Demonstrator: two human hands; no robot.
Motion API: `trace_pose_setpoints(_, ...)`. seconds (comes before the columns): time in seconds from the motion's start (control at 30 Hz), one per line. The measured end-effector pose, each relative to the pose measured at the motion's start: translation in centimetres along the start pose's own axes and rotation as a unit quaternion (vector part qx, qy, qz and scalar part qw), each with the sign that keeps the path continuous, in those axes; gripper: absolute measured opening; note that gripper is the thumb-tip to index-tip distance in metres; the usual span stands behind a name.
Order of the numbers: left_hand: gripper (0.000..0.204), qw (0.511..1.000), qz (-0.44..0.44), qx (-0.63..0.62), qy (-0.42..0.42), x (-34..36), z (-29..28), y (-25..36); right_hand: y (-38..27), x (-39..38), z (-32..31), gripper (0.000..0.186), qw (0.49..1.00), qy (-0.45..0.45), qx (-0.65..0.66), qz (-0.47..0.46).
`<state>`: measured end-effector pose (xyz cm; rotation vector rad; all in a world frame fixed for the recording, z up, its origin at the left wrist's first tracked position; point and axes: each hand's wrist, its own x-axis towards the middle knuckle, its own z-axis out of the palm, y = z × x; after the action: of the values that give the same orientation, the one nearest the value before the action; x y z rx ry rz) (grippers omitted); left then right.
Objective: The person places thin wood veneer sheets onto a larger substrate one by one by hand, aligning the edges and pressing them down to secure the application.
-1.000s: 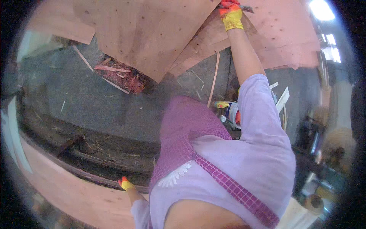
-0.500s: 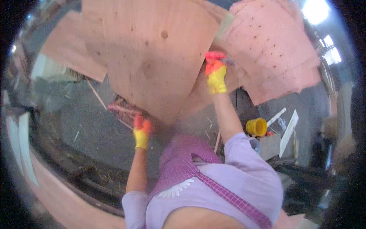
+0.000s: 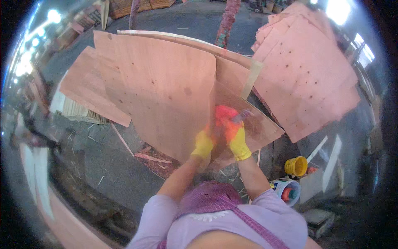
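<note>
A large thin wood veneer sheet (image 3: 166, 87) with dark knots lies slantwise ahead, its right edge bowed upward. My left hand (image 3: 205, 140), in a yellow glove with orange-red fingers, is closed at that raised edge; its fingertips are smeared by motion. Close beside it is my right hand (image 3: 234, 133), gloved alike. It is closed around a small greyish tool (image 3: 243, 115) that sticks out to the right, too blurred to name. Under both hands lies a lower veneer sheet (image 3: 265, 128), with a pale strip (image 3: 251, 79) across its far part.
More pinkish veneer sheets (image 3: 306, 79) are stacked at the right. A yellow bucket (image 3: 296, 166) and a white bucket (image 3: 286, 191) stand near my right arm. Wood scraps (image 3: 151, 157) lie at the near left. Beyond the sheets rises a reddish post (image 3: 227, 23).
My left hand has moved right and away from me, up beside my right hand. My right hand has come nearer. The big sheet has dropped lower and looks smaller, showing the floor beyond.
</note>
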<state>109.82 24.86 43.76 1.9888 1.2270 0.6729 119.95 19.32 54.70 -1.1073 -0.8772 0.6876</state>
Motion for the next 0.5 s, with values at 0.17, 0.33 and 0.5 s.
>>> trace_pose_setpoints(0.17, 0.015, 0.994, 0.067, 0.081, 0.032, -3.2, -4.7, -3.4, 0.8, 0.2, 1.4, 0.043, 0.873, -0.042, -0.432, -0.224)
trace_pose_setpoints(0.33, 0.014, 0.979, 0.005, -0.197, 0.059, -5.9, -7.0, -10.9, 3.5, -0.8, 2.1, 0.061, 0.774, -0.101, -0.617, -0.102)
trace_pose_setpoints(0.5, 0.013, 0.934, -0.062, -0.341, 0.090, -6.9, -11.7, -12.9, 6.4, 1.0, 0.5, 0.062, 0.716, -0.127, -0.683, -0.067)
